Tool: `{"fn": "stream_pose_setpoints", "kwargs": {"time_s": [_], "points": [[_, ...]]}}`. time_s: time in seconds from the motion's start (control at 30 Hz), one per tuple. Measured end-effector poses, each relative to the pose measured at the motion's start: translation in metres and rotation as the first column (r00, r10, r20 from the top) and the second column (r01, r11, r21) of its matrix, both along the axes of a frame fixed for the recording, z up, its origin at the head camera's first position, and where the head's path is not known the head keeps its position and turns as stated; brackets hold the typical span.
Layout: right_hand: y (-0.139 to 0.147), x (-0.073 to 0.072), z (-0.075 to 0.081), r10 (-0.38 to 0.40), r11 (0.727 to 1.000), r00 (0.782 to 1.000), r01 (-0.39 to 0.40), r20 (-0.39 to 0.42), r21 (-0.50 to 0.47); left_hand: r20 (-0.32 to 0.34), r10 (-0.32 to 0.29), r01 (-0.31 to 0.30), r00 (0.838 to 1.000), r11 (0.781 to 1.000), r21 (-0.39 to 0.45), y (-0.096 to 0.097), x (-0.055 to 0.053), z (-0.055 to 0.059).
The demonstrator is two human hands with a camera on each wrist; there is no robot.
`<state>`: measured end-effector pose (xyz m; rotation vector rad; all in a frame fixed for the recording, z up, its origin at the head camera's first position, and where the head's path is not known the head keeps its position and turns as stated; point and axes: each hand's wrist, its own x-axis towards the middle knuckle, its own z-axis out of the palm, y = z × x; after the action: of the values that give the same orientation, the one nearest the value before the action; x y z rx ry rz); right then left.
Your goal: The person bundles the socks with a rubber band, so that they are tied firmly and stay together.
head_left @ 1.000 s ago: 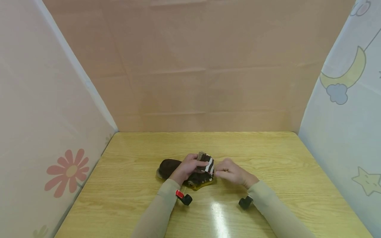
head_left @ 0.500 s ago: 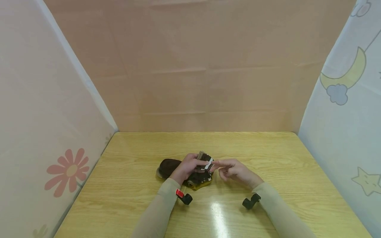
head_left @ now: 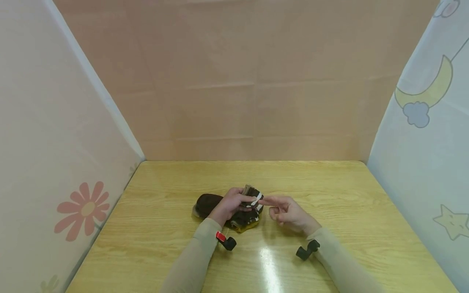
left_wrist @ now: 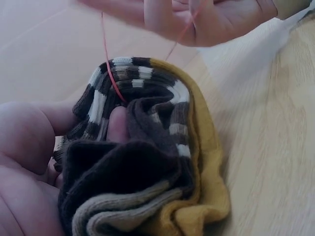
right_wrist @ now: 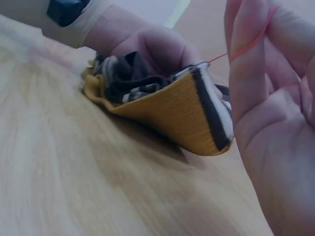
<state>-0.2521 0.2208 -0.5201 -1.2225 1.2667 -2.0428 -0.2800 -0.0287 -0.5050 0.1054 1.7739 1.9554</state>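
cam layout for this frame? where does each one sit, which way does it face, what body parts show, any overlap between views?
Head: above, facing forward and down at the table; both sleeves, left hand, right hand.
Left wrist: low behind the left hand, facing the striped socks; its fingers, the right hand beyond.
Right wrist: low at the right hand, facing left across the table; its fingers.
Shared: both wrist views show the socks and red thread.

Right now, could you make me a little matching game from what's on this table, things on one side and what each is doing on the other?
Things:
1. left hand
2. right hand
3. red thread
4. socks

States:
A. runs from the striped cuff up to the fingers
B. bundled on the wooden table
C. grips the bundle
D. has the thread looped round its fingers, beside the bundle

Pairs: 1-C, 2-D, 3-A, 4-B
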Motion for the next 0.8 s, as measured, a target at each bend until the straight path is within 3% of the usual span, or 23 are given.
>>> {"fn": "stream_pose_setpoints", "kwargs": {"time_s": [0.1,0.2,0.27,0.37,0.47,0.57,0.7,0.77,0.8], "points": [[0.001,0.002,0.003,0.029,0.996,0.998,-0.025,0.052,-0.09,-0.004,-0.002,0.002,1.0,1.0,-0.007,-0.001,0.0,0.001],[0.001,0.007,0.01,0.03,0.987,0.982,0.001,0.186,-0.161,-0.004,-0.001,0.001,1.0,1.0,-0.005,-0.001,0.001,0.002],[-0.001,0.01,0.014,0.007,0.977,0.966,0.048,0.26,-0.206,-0.003,0.001,-0.001,1.0,1.0,0.0,-0.002,0.001,0.003],[-0.005,0.012,0.017,-0.042,0.953,0.952,0.129,0.302,-0.273,-0.002,0.01,-0.01,1.0,1.0,0.004,-0.002,0.0,0.001],[-0.009,0.012,0.018,-0.109,0.923,0.925,0.231,0.364,-0.308,-0.006,0.022,-0.022,1.0,1.0,0.003,-0.001,0.0,0.0],[-0.014,0.012,0.017,-0.217,0.902,0.881,0.346,0.421,-0.259,-0.013,0.025,-0.025,1.0,1.0,-0.002,0.0,0.001,-0.002],[-0.02,0.011,0.017,-0.393,0.884,0.815,0.463,0.426,-0.069,-0.008,0.028,-0.028,1.0,1.0,0.006,0.002,0.002,-0.002],[-0.022,0.01,0.017,-0.454,0.879,0.813,0.475,0.364,0.033,-0.007,0.031,-0.031,0.999,0.999,0.008,0.003,0.003,-0.001],[-0.022,0.009,0.017,-0.473,0.877,0.823,0.474,0.316,0.077,-0.008,0.033,-0.033,0.999,0.999,0.008,0.003,0.003,-0.001]]}}
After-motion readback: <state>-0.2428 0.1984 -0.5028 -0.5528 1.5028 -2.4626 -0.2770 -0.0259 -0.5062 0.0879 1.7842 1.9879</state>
